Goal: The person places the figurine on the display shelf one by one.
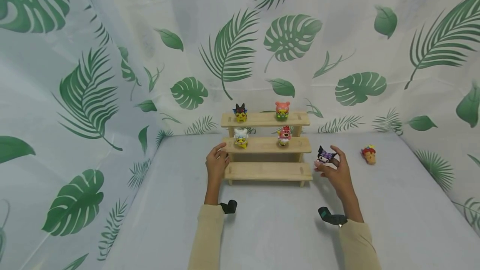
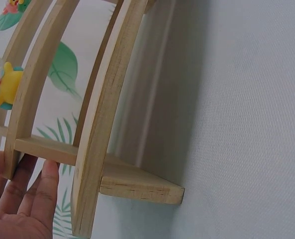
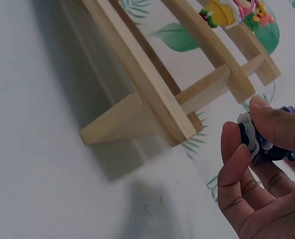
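Observation:
My right hand (image 1: pixel 337 174) pinches a small black, white and purple figurine (image 1: pixel 325 156) between thumb and fingers, off the right end of a three-tier wooden display stand (image 1: pixel 268 172). In the right wrist view its black and white underside shows past the thumb. At the stand's left end, my left hand (image 1: pixel 217 162) holds the tip of the middle board (image 2: pixel 25 107), thumb on one side and fingers beneath. A white-hooded yellow figurine (image 1: pixel 241 138) and a pink-and-white one (image 1: pixel 284 136) stand on the middle tier.
The top tier carries a dark-eared yellow figurine (image 1: pixel 240 113) and a pink-hooded one (image 1: pixel 282 111). Right of the stand, a red and tan figurine (image 1: pixel 369 154) lies on the white-covered table (image 1: pixel 277 228). A leaf-print sheet (image 1: pixel 240 66) hangs behind.

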The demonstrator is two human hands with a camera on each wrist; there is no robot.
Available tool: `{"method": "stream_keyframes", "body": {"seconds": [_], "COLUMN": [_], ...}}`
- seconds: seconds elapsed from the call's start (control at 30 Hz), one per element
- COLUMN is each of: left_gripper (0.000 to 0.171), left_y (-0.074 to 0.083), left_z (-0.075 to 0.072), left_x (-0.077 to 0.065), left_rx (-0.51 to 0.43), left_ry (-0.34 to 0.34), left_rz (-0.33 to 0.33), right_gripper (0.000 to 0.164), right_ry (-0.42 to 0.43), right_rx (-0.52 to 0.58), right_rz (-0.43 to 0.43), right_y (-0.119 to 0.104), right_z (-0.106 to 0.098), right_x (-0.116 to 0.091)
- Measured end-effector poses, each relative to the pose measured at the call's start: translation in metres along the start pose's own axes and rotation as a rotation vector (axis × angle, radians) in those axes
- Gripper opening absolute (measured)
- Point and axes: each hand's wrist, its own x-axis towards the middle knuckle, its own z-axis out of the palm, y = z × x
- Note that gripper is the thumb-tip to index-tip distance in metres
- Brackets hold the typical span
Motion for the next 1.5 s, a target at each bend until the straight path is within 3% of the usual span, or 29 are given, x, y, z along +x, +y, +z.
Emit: {"method": "stream_keyframes", "body": {"seconds": [0.17, 0.3, 0.63, 1.1, 1.5], "left_gripper": [0.028, 0.025, 0.024, 0.024, 0.025], "left_y": [0.000, -0.001, -0.001, 0.001, 0.000], "left_z": [-0.001, 0.000, 0.000, 0.000, -0.001], "left_x": [-0.001, -0.002, 0.000, 0.000, 0.000], "left_rx": [-0.017, -0.015, -0.030, -0.016, -0.027], "left_ry": [-0.022, -0.009, -0.008, -0.002, -0.005], "left_rz": [0.003, 0.012, 0.016, 0.009, 0.003], "right_gripper": [0.066, 0.058, 0.058, 0.048, 0.046], "right_ry": [-0.010, -0.051, -0.152, -0.293, -0.191], "right_rx": [0.039, -0.002, -0.028, -0.016, -0.115], "right_rz": [-0.022, -0.049, -0.100, -0.240, -0.284], "right_y": [0.002, 0.004, -0.005, -0.016, -0.027], "right_z": [0.004, 0.008, 0.027, 0.088, 0.139], "right_x": [-0.004, -0.009, -0.019, -0.021, -0.024]}}
